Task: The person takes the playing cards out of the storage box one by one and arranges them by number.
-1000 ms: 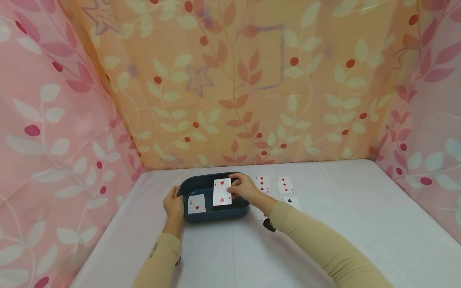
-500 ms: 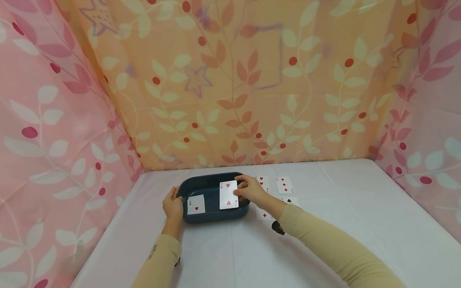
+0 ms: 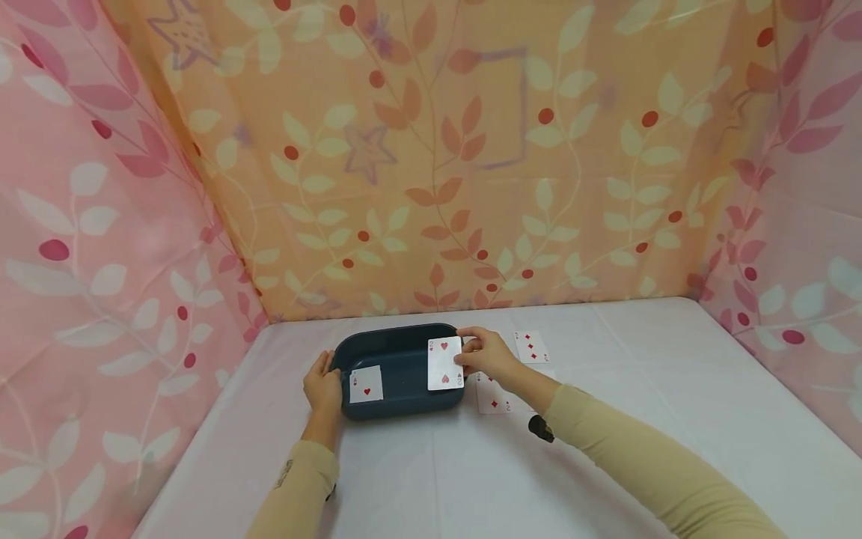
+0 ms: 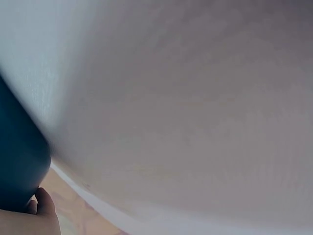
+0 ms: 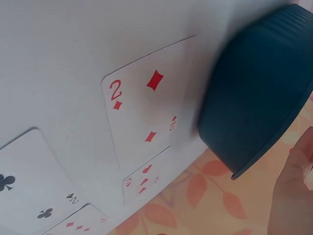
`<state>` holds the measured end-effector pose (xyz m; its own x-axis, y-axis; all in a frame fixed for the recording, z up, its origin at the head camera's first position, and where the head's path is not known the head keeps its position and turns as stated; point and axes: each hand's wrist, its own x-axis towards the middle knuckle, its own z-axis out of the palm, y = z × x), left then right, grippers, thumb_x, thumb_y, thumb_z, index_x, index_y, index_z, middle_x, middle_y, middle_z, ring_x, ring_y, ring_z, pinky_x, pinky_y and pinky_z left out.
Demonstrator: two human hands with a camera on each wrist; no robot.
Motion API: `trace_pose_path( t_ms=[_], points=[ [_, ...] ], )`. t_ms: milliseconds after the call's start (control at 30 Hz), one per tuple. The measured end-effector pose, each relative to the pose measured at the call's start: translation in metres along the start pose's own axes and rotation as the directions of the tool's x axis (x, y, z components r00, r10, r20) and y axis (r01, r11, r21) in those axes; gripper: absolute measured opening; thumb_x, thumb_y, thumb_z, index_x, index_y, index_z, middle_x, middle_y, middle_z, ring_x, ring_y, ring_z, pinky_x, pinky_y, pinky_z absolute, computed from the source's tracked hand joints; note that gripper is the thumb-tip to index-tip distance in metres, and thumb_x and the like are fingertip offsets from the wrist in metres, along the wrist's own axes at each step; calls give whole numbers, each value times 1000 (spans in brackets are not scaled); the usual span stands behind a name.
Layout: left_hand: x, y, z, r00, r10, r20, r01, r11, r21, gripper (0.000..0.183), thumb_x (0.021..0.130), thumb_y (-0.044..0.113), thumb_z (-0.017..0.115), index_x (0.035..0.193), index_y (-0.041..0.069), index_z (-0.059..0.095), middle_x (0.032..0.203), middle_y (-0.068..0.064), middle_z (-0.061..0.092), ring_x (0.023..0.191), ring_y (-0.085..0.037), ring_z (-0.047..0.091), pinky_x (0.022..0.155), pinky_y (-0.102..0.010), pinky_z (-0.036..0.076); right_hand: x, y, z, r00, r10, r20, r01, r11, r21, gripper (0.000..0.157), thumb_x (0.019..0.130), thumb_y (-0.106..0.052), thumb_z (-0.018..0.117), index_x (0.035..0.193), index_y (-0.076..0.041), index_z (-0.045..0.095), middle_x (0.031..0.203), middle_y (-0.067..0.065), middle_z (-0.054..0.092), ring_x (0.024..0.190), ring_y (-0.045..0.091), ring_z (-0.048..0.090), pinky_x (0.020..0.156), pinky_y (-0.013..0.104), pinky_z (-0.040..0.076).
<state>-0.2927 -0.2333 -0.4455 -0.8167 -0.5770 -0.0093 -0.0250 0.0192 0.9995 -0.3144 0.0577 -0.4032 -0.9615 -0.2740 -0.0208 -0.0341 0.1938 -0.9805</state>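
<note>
In the head view my left hand (image 3: pixel 323 383) grips the left end of a dark blue rectangular tub (image 3: pixel 404 410), fingers over its rim. My right hand (image 3: pixel 490 355) pinches a two of hearts (image 3: pixel 444 367) by its right edge, above the tub's right end. A card showing a red heart, an ace (image 3: pixel 367 384), lies inside the tub at the left. In the left wrist view, fingers (image 4: pixel 45 201) touch the tub's outer wall (image 4: pixel 19 152). The right wrist view shows part of my right hand (image 5: pixel 292 191) beside the tub; the held card is hardly visible there.
Right of the tub, face up on the white cloth (image 3: pixel 606 419), lie a two of diamonds (image 5: pixel 142 107), a two of clubs (image 5: pixel 34 176), a three of hearts (image 5: pixel 146 176) and a three of diamonds (image 3: pixel 532 346). Patterned curtains (image 3: pixel 431 187) enclose the table's back and sides.
My right hand has carried the two of hearts rightward from the tub's middle to its right end, now covering the three of hearts in the head view. My left hand stays on the rim.
</note>
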Motion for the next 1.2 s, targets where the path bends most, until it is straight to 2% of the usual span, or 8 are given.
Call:
trace_pose_path(
  t_ms=[333,533,833,1200],
  points=[
    [-1,1,0,1000,-12,7,13,1000,-11,53,94,-14,39,146,-7,34,147,-20,40,139,-27,34,113,-37,26,-8,4,-15,1000,11,-17,-12,999,-40,54,87,-1,69,136,2,49,85,11,63,69,19,64,70,32,59],
    [0,0,-1,1000,-23,9,23,1000,-18,54,94,-15,39,147,-6,33,147,-19,40,139,-26,33,114,-37,25,-15,5,-24,1000,23,-20,-24,999,-26,55,87,-1,70,137,1,48,85,11,63,71,21,66,71,33,59],
    [0,1,-1,1000,-9,2,9,999,-31,54,92,-16,40,146,-7,35,146,-19,41,139,-26,35,113,-36,26,-24,7,-42,999,16,-33,-16,999,-27,56,88,-2,69,138,2,46,87,12,64,73,22,66,74,35,59],
    [2,0,-1,1000,-22,6,23,999,-44,54,93,-15,40,146,-6,35,147,-18,41,139,-25,34,113,-35,26,-37,14,-70,999,7,-32,-7,1000,-23,57,88,2,66,139,6,42,85,10,62,79,30,66,72,33,59]
  ],
)
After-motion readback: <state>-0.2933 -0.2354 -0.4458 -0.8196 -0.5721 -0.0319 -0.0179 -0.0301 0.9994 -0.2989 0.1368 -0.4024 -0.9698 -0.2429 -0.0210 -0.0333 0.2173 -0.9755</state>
